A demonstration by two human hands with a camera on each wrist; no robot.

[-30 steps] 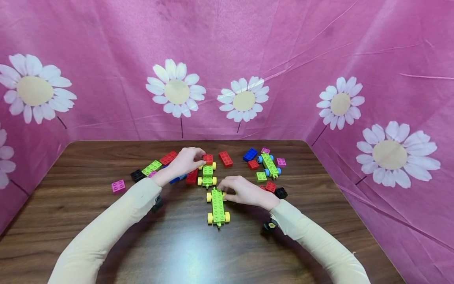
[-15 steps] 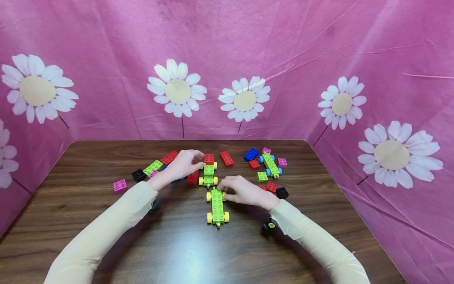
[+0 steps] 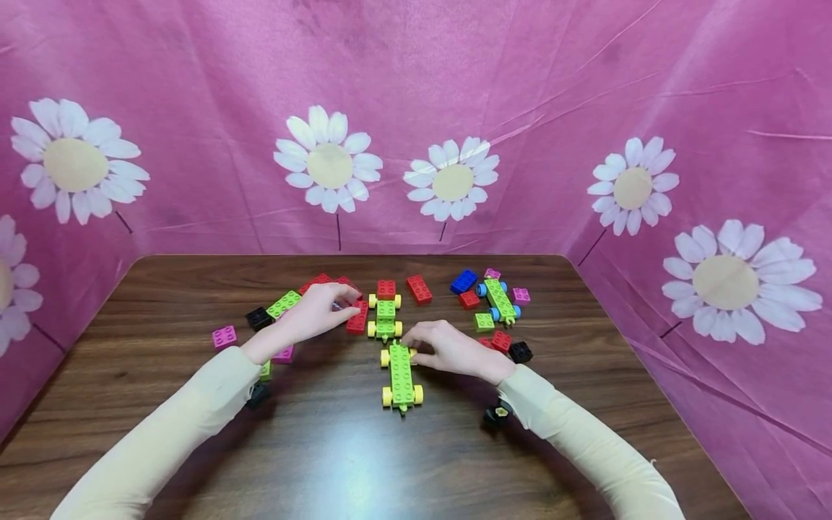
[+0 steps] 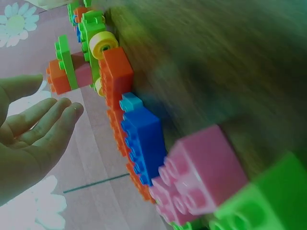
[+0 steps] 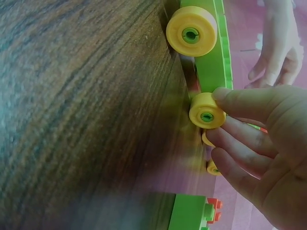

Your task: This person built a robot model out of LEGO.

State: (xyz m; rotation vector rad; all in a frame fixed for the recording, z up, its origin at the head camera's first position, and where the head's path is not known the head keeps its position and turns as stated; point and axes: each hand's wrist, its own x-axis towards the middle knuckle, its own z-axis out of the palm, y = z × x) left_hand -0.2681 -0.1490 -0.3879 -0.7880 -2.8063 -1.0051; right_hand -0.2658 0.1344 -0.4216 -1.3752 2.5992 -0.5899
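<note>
Hovering above bricks (image 3: 357,318), the left hand (image 3: 315,313) curves.

In the head view, the left sleeve (image 3: 214,393) hides most of a green brick (image 3: 265,371); the right hand (image 3: 450,349) covers part of one wheel (image 5: 207,115) of the car (image 3: 401,375). In the left wrist view, the desk (image 4: 201,62) blurs and the corner brick (image 4: 276,199) is cut off. The right wrist view's top edge crops the car.
</note>
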